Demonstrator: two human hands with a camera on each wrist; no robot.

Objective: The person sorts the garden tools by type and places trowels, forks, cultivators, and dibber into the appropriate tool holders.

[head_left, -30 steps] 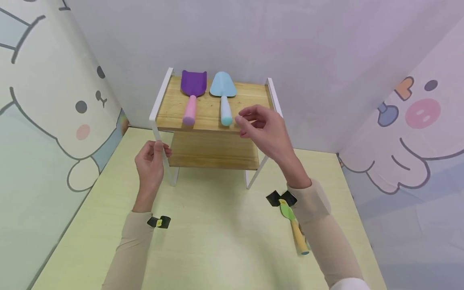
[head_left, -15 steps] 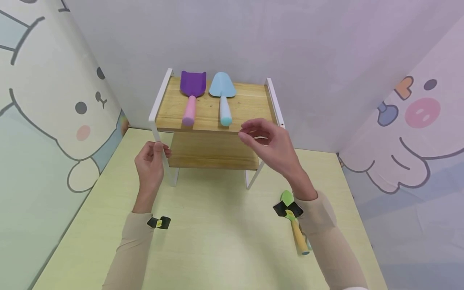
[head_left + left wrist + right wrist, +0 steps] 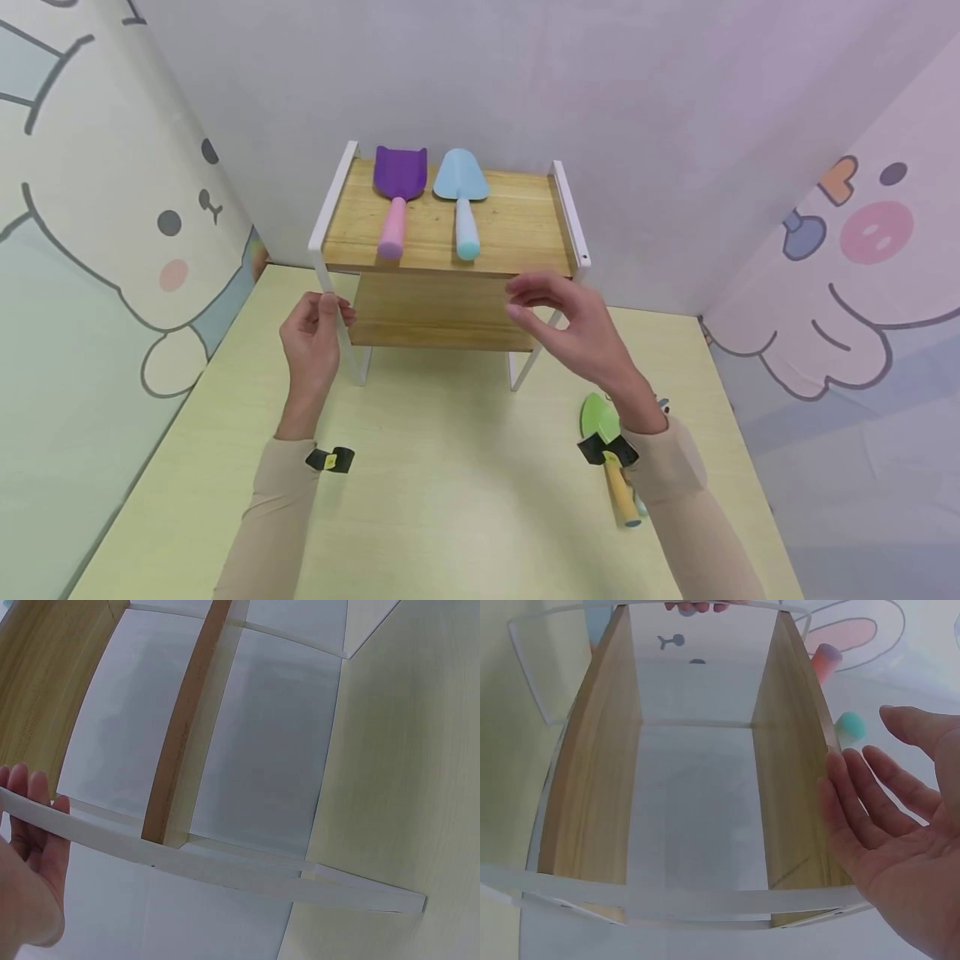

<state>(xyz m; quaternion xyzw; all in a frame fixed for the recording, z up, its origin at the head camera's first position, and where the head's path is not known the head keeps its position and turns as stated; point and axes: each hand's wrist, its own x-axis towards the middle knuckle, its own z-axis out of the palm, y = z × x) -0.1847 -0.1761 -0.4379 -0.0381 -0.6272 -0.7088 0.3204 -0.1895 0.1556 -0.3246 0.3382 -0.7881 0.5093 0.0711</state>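
Observation:
My left hand (image 3: 311, 337) grips the white front-left post (image 3: 97, 832) of a small two-tier wooden shelf (image 3: 517, 212), its fingers passing behind the metal. Just in front of the shelf's right front corner, my right hand (image 3: 581, 329) hangs with nothing in it, thumb and fingers apart. On the top board lie a purple scoop (image 3: 401, 173) with a pink handle and, to its right, a light blue trowel (image 3: 462, 179). Their handles point toward me; in the right wrist view the trowel's turquoise handle end (image 3: 850, 726) shows past the board's edge.
On the table (image 3: 435, 492) at right lies a green-bladed trowel with a yellow handle (image 3: 621, 496), partly covered by my right wrist strap. Other items beside it are mostly hidden by my forearm. Cartoon-printed walls (image 3: 862, 333) enclose the table's sides and back.
My right hand has drawn back from beside the blue trowel's handle, down and to the right, its fingers spreading apart. The left hand and both tools on the shelf stay put.

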